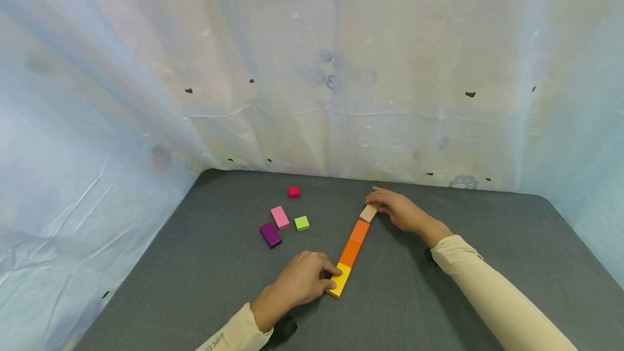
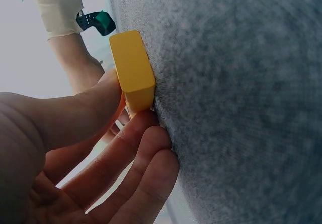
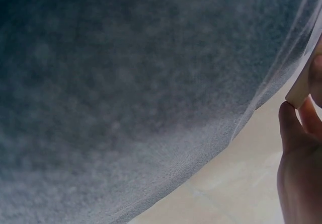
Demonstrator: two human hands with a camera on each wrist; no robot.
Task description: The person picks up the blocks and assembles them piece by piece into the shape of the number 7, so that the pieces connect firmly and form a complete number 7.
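A slanting row lies on the dark table: a yellow block (image 1: pixel 340 281) nearest, two orange blocks (image 1: pixel 355 242) end to end, and a beige block (image 1: pixel 368 213) at the far end. My left hand (image 1: pixel 303 279) pinches the yellow block at its near end; in the left wrist view the thumb and fingers of that hand (image 2: pixel 95 133) hold the yellow block (image 2: pixel 132 63) by its sides. My right hand (image 1: pixel 401 211) has its fingers on the beige block; the right wrist view shows that hand (image 3: pixel 302 168) gripping the beige block (image 3: pixel 301 85) at the right edge.
Left of the row lie a red block (image 1: pixel 294 192), a pink block (image 1: pixel 280 218), a green block (image 1: pixel 301 223) and a purple block (image 1: pixel 270 235). A pale, patterned sheet (image 1: pixel 341 69) hangs behind the dark table (image 1: pixel 219 275) and along its sides.
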